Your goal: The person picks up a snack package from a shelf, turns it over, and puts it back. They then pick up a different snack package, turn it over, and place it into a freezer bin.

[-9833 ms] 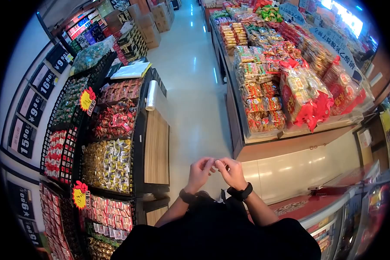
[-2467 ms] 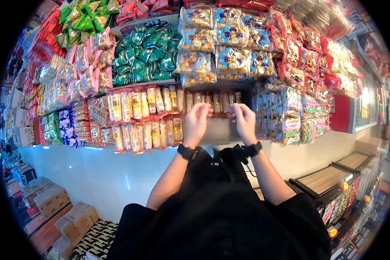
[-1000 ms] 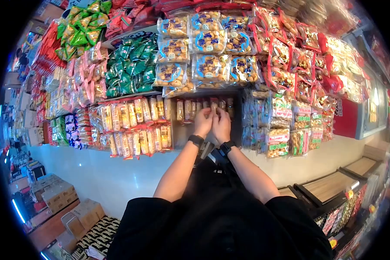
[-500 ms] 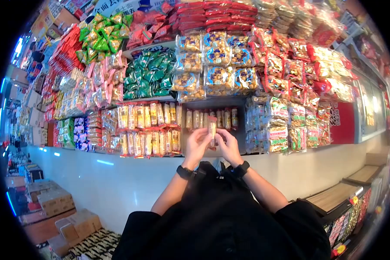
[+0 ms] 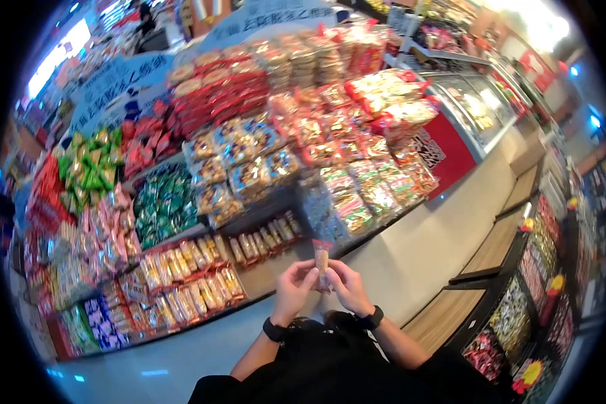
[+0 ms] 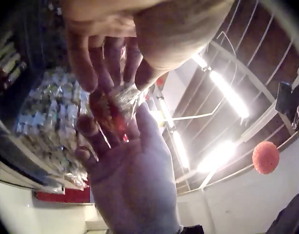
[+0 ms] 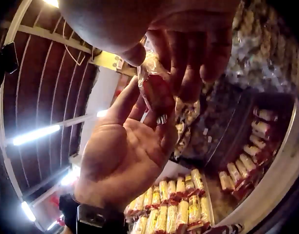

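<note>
A single stick-shaped snack packet [image 5: 322, 259], in clear wrapping with red ends, stands nearly upright between both hands in the head view. My left hand [image 5: 293, 291] pinches it from the left with thumb and fingers. From the other side my right hand [image 5: 349, 289] pinches it too. Both hands are in front of the display's near edge. The left wrist view shows the crinkled clear wrapper [image 6: 127, 97] between the fingertips of the two hands. In the right wrist view the packet's red part [image 7: 157, 92] shows between the fingers.
Beyond the hands lies a dark compartment [image 5: 266, 273] with one row of similar packets [image 5: 266, 237] at its back. Stacked stick packets [image 5: 182, 269] fill the section to its left, bagged snacks [image 5: 357, 195] the one to its right. Wooden-topped shelving [image 5: 444, 316] stands at right across the aisle.
My hands went from apart over the compartment to meeting inside it, then drew one packet out. Since half a second ago, they have carried it past the near edge as the view swung right.
</note>
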Tool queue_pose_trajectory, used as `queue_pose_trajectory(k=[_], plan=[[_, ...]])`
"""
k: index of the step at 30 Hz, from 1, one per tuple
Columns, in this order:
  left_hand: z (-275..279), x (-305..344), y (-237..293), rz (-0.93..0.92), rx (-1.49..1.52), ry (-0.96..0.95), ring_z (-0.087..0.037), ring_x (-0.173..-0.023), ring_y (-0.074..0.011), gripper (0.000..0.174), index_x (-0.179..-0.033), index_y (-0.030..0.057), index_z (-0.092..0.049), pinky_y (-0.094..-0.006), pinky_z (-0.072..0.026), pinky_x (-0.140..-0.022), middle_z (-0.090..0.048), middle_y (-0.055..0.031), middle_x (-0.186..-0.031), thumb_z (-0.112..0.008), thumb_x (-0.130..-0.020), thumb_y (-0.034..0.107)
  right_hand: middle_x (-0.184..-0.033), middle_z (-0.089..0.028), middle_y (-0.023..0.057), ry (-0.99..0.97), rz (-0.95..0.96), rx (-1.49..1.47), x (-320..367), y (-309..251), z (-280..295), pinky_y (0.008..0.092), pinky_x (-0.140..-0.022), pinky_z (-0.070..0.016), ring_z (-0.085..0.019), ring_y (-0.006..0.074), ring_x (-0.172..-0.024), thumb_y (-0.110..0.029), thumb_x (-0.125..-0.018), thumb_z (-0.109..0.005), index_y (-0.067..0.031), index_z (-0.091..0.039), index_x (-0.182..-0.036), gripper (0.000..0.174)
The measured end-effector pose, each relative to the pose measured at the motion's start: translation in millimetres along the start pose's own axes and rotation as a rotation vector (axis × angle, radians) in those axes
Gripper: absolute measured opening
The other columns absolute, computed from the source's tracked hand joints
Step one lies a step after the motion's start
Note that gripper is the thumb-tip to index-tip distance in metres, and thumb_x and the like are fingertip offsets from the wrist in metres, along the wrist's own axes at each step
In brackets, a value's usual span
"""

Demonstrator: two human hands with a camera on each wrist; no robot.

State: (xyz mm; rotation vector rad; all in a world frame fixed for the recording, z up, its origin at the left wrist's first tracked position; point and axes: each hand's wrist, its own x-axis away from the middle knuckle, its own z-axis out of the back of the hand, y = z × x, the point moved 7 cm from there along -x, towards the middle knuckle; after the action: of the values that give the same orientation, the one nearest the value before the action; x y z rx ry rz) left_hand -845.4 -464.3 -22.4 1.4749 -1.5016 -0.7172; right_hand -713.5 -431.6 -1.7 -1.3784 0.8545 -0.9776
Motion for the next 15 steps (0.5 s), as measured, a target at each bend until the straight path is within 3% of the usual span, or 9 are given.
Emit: queue_pose_trajectory(k=[6,10,11,13,15], plan=[[-92,-6,-10,-0.017,-0.208,-0.260,-0.066,-0.091,-0.0206,0.024,-0.113,-0.0039,-0.056,-0.0374,-0.0622,-0.070,-0.065,-0.0133,-0.106,-0.062,-0.094,0.009,-0.096,-0.068,0.0062,0.187,0.006,0.004,50,7,81,0.0269,-0.072,-0.0519,-0.061,0.0093,-0.083,-0.022,-0.099,-0.055,0.0032,-0.057,-0.124,0.035],[-155,-17,-62,0.034,-0.380,-0.416,-0.064,-0.098,-0.0171,0.029,-0.118,-0.0033,-0.058,-0.0313,-0.0564,-0.081,-0.065,-0.0117,-0.111,-0.063,-0.094,0.012,-0.104,-0.067,0.0090,0.344,0.045,-0.074,88,3,145,0.0284,-0.077,-0.0554,-0.064,0.0123,-0.091,-0.023,-0.099,-0.055,0.0034,-0.056,-0.126,0.038],[-174,-17,-74,0.068,-0.382,-0.458,-0.064,-0.098,-0.0165,0.030,-0.120,-0.0031,-0.058,-0.0301,-0.0552,-0.082,-0.065,-0.0111,-0.111,-0.063,-0.095,0.013,-0.100,-0.066,0.0049,0.378,0.019,-0.161,98,3,162,0.0248,-0.078,-0.0516,-0.059,0.0078,-0.090,-0.024,-0.099,-0.056,0.0022,-0.056,-0.127,0.039],[-221,-11,-91,0.206,-0.289,-0.534,-0.063,-0.100,-0.0157,0.033,-0.123,-0.0032,-0.058,-0.0280,-0.0530,-0.083,-0.066,-0.0090,-0.110,-0.062,-0.096,0.016,-0.100,-0.066,0.0053,0.445,0.048,-0.222,118,5,199,0.0250,-0.077,-0.0520,-0.060,0.0080,-0.089,-0.024,-0.099,-0.056,0.0027,-0.055,-0.128,0.039],[-258,-12,-116,0.200,-0.341,-0.588,-0.062,-0.091,-0.0106,0.033,-0.123,-0.0031,-0.058,-0.0230,-0.0511,-0.074,-0.066,-0.0078,-0.106,-0.061,-0.096,0.016,-0.100,-0.066,0.0056,0.499,0.057,-0.280,137,8,237,0.0251,-0.076,-0.0525,-0.060,0.0082,-0.088,-0.023,-0.099,-0.056,0.0029,-0.055,-0.128,0.039]])
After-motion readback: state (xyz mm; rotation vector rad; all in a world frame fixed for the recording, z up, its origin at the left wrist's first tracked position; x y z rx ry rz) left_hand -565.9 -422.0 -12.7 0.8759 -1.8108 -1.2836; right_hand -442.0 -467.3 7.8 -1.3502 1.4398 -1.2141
